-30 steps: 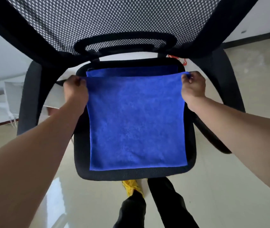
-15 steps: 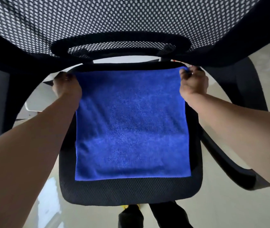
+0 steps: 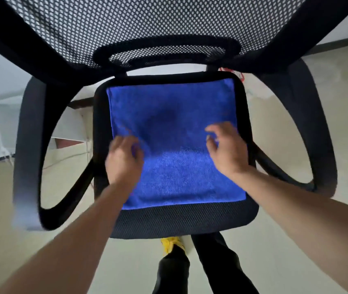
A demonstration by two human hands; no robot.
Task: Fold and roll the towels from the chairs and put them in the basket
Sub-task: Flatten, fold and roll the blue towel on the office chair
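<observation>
A folded blue towel (image 3: 173,132) lies flat on the black mesh seat of an office chair (image 3: 181,221), covering most of the seat. My left hand (image 3: 124,160) is over the towel's left side, fingers loosely curled, holding nothing. My right hand (image 3: 226,149) hovers over the towel's right side with fingers loosely curled and spread, also holding nothing. Both hands are motion-blurred. No basket is in view.
The chair's mesh backrest (image 3: 147,28) looms at the top, with curved black armrests at left (image 3: 27,145) and right (image 3: 317,134). White furniture (image 3: 3,124) stands at the left. My legs and a yellow shoe (image 3: 171,245) are below the seat on a pale floor.
Both hands let go of the towel's far corners and drew back toward me over the towel's middle. The towel now lies flat in its fold on the seat.
</observation>
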